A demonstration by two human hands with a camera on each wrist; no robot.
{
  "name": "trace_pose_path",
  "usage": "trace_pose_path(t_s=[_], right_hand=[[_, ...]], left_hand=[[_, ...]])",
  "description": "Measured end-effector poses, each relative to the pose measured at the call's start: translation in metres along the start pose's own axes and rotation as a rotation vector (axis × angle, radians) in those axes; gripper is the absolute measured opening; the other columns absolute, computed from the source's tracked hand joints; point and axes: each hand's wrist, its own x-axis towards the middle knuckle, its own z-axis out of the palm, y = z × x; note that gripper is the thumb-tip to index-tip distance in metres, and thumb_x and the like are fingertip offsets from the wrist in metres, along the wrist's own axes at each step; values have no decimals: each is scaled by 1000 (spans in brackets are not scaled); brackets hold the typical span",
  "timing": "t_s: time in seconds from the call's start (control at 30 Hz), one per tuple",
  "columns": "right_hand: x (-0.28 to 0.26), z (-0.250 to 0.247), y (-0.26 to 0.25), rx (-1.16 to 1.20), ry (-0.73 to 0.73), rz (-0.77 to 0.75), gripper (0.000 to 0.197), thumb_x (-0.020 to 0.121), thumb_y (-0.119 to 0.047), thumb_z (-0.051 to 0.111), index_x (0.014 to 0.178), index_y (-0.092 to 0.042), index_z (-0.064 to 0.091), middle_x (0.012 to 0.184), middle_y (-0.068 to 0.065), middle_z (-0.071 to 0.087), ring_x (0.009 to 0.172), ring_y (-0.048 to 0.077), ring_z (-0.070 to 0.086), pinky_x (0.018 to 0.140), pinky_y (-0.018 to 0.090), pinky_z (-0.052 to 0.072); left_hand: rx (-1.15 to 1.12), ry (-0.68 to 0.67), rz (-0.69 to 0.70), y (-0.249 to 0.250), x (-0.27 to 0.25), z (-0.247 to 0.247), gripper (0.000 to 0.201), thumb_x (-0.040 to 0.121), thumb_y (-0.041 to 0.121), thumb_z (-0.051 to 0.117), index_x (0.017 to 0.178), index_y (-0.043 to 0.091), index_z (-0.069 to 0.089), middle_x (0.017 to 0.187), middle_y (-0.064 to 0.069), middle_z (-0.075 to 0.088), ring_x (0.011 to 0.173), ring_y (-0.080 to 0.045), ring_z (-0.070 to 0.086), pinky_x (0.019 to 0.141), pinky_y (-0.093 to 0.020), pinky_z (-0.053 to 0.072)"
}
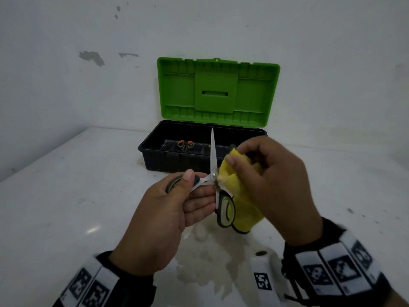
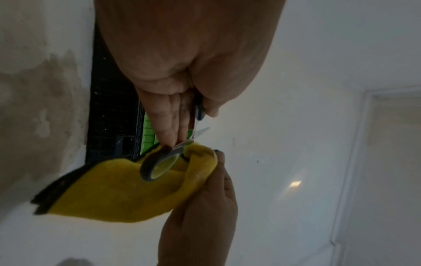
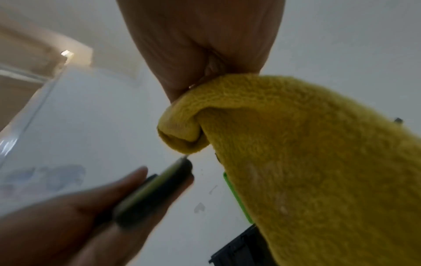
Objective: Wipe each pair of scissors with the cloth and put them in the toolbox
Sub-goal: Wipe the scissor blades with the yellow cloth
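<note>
My left hand (image 1: 177,200) grips one dark handle loop of a pair of scissors (image 1: 213,158) with green-lined grips; they are spread open, one blade pointing up and away. The other handle (image 1: 225,210) hangs down in front of the yellow cloth (image 1: 243,202). My right hand (image 1: 265,173) holds the bunched cloth pressed against the scissors near the pivot; the second blade is hidden in the cloth. The left wrist view shows the handle loop (image 2: 159,165) against the cloth (image 2: 118,194). The right wrist view shows the cloth (image 3: 307,153) and the handle (image 3: 154,190) in my left hand's fingers.
The toolbox (image 1: 152,149), black with a green lid (image 1: 218,91) standing open, sits on the white table (image 1: 66,196) against the wall. A small orange-handled pair of scissors (image 1: 185,145) lies inside it. A stained patch (image 1: 210,251) marks the table below my hands.
</note>
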Motion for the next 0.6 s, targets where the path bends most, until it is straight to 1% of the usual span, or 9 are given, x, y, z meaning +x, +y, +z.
trace_pose_path(t_s=[0.03,0.1,0.2,0.27,0.33,0.43,0.5,0.53,0.6], right_hand=[[-3,3,-1,-28,-27,-30,10,84,-27,74,88,-23,66,76,-15,60,70,-2,54,61,5,39],[-10,7,-1,-53,-84,-71,13,85,-31,72,93,-22,67,81,-14,60,77,0,55,65,8,42],[-17,6,0,-37,-179,-131,29,83,-39,73,104,-19,67,92,-10,62,85,6,58,74,15,47],[-21,5,0,-46,-219,-162,40,81,-43,75,110,-17,66,100,-9,63,91,6,58,80,16,47],[-24,5,2,-50,-202,-184,39,82,-40,74,112,-17,66,103,-8,64,94,4,57,83,14,46],[-24,5,8,-69,-110,-195,27,84,-26,72,108,-15,69,99,-7,67,90,1,56,83,9,44],[-22,5,11,-79,-73,-188,24,84,-21,71,106,-13,71,98,-7,68,90,-2,56,85,5,42],[-22,6,11,-75,-64,-187,23,84,-20,70,106,-13,72,98,-6,69,91,-3,56,86,4,42],[-22,7,9,-58,-75,-200,22,83,-17,71,104,-12,74,97,-5,70,91,-1,58,87,4,42]], left_hand=[[-6,0,-3,2,0,-1,32,99,25,44,107,4,66,93,-20,76,89,-30,75,72,-34,62],[-17,3,-5,5,0,-3,33,100,24,42,108,3,66,94,-21,75,90,-31,75,73,-36,62],[-32,8,-2,8,0,-8,33,101,23,41,108,2,65,92,-22,75,87,-31,75,72,-36,62],[-52,6,-4,9,-1,-9,32,102,22,41,105,1,65,85,-21,75,80,-30,76,68,-35,62],[-49,-2,-10,8,-1,-8,32,100,22,41,104,1,65,83,-21,75,79,-31,76,66,-34,62],[-9,-24,-7,7,-2,-8,34,97,24,43,106,0,66,89,-24,74,84,-33,75,67,-35,62],[2,-31,2,5,-1,-8,34,98,23,43,106,-1,66,90,-25,74,85,-34,75,68,-35,62],[6,-32,7,5,-1,-8,34,97,23,44,105,-1,66,89,-26,74,84,-34,75,68,-36,62],[18,-31,21,6,-1,-9,36,90,28,48,104,0,67,89,-26,74,83,-34,75,67,-35,61]])
